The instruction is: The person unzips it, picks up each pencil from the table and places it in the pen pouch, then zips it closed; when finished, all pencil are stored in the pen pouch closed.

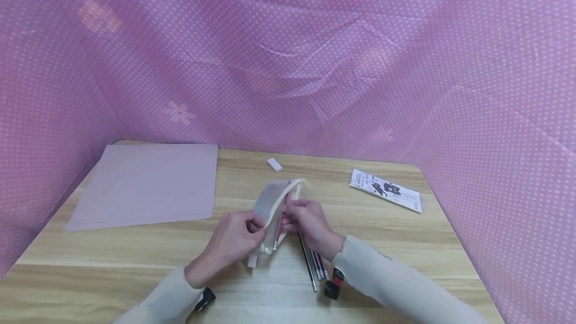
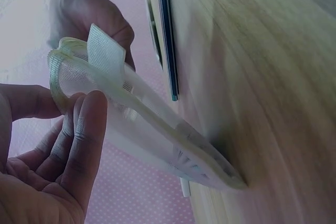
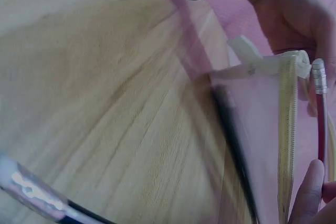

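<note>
A translucent mesh zip pouch (image 1: 269, 203) with a cream zipper edge is held upright, its mouth spread apart. My left hand (image 1: 235, 236) pinches the near rim of that mouth between thumb and fingers. In my right hand (image 1: 311, 221) is a dark red pencil (image 3: 322, 124), gripped by thumb and fingers. It lies along the pouch's opening, with its metal-banded eraser end beside the zipper's near end. Beneath the right hand, a black pencil (image 1: 308, 264) and several dark red pencils (image 1: 320, 266) lie on the table, partly hidden by that hand.
A white eraser (image 1: 274, 165) lies behind the pouch. Far right is a flat white packet (image 1: 386, 190) with dark animal drawings. A pale grey mat (image 1: 148, 184) covers the back left of the wooden table (image 1: 135, 254). Pink dotted cloth (image 1: 288, 74) encloses the back and sides.
</note>
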A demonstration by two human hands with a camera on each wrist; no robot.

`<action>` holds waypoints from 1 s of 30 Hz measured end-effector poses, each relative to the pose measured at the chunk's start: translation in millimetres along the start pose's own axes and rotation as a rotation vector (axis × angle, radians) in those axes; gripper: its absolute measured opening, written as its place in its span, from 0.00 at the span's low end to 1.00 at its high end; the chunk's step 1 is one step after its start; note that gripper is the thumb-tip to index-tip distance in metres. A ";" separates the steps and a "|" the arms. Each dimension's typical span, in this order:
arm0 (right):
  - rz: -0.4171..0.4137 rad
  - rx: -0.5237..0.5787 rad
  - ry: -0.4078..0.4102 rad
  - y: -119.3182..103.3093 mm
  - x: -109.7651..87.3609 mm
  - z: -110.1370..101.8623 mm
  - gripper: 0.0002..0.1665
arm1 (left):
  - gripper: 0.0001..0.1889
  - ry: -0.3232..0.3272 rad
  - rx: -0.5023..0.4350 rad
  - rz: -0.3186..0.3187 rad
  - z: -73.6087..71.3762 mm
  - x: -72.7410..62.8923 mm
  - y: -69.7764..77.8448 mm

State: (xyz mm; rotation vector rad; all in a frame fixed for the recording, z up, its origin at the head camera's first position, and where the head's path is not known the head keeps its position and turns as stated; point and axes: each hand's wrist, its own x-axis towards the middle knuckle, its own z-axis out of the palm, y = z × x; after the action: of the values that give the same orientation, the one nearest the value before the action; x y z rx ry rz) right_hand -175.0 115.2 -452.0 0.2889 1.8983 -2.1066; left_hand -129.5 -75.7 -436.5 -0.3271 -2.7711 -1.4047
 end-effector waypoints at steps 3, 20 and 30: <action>0.001 -0.022 0.009 -0.2 0.7 1.4 0.16 | 0.04 -0.001 0.001 0.006 0.4 -0.1 0.1; -0.061 0.004 -0.074 -2.9 -4.6 -21.4 0.23 | 0.03 0.007 0.008 -0.025 -4.1 2.5 -0.3; -0.094 -0.024 -0.033 -9.1 0.0 -46.5 0.23 | 0.03 0.010 -0.003 -0.030 -5.3 2.7 -0.5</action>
State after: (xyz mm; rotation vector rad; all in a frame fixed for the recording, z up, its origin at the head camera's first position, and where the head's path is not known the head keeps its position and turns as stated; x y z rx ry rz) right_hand -180.2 162.1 -448.6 0.1614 1.9520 -2.1327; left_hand -132.6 -79.7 -433.4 -0.2788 -2.7774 -1.4124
